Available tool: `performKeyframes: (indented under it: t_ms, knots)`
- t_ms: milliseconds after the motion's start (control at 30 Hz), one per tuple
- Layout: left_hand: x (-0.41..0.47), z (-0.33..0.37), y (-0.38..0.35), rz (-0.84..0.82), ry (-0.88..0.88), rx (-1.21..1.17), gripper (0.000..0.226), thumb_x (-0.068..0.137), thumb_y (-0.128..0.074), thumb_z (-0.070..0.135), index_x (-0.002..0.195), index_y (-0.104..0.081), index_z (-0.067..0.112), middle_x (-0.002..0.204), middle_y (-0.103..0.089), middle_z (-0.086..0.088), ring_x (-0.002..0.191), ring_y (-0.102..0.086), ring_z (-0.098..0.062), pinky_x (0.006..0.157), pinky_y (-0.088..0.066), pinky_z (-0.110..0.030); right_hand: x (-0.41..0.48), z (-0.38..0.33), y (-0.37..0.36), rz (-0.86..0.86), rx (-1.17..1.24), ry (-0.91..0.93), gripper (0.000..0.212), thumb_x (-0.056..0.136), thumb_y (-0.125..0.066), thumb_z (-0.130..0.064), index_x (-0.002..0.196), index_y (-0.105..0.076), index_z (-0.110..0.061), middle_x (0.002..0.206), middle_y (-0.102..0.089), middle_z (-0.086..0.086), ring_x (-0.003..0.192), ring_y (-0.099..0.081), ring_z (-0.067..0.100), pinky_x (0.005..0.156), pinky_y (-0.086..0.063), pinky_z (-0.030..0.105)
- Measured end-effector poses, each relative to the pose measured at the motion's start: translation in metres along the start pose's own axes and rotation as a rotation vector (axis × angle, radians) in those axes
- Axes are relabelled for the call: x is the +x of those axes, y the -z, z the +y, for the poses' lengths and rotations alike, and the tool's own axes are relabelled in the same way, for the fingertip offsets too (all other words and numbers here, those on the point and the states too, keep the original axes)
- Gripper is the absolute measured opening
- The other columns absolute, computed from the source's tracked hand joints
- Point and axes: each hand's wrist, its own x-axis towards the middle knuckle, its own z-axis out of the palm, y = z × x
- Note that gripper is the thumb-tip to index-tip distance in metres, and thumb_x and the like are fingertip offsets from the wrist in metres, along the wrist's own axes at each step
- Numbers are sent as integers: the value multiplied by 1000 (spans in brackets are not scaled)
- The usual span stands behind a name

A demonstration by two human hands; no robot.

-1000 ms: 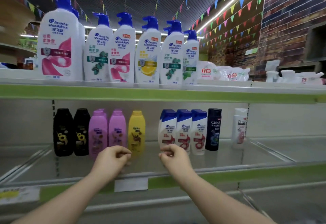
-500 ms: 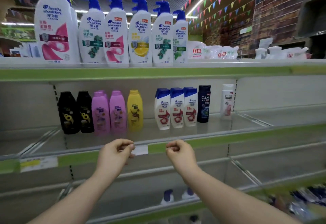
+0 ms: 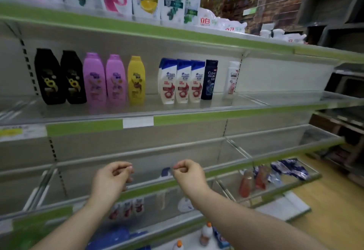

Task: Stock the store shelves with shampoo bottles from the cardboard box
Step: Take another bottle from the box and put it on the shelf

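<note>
left hand point(image 3: 112, 178) and right hand point(image 3: 189, 174): fingers curled closed, gripping nothing, side by side, not touching. shampoo bottles point(image 3: 182, 82) stand upright in a row on the shelf point(image 3: 84, 127) above both hands.

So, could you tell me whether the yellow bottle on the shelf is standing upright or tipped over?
Upright: the yellow bottle stands on its base, cap on top, beside two pink bottles.

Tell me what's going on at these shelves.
A person faces green-edged metal store shelves. The left hand and right hand hover in front, fingers curled, holding nothing. Black plastic bottles, pink plastic bottles, a yellow plastic bottle and white blue-capped bottles stand on the middle shelf. No cardboard box shows.
</note>
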Motion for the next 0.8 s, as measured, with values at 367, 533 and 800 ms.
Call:
performKeyframes:
  t_ms: [367,533,800]
  knots:
    - [-38,-104,-33,-46,199,38,16,89,-58,1,82,-66,12,74,-67,-6,67,-60,-21,55,-46,-24,7,95,-15,-95,-111,-32,18,88,-46,-1,84,-59,-12,69,-53,-4,62,-46,8,55,-35,13]
    - [-60,-168,-41,-25,299,128,12,86,-61,-1,81,-66,8,74,-66,-13,69,-59,-23,57,-49,-25,10,171,-39,-129,-82,-149,19,86,-45,6,79,-60,-6,66,-51,1,62,-44,13,60,-37,24]
    - [-107,-298,-76,-77,448,222,19,86,-62,2,75,-66,17,73,-67,-2,73,-62,-19,64,-47,-25,-6,319,-76,-200,-105,-337,15,82,-59,-3,78,-62,-17,77,-61,2,73,-55,16,61,-40,20]
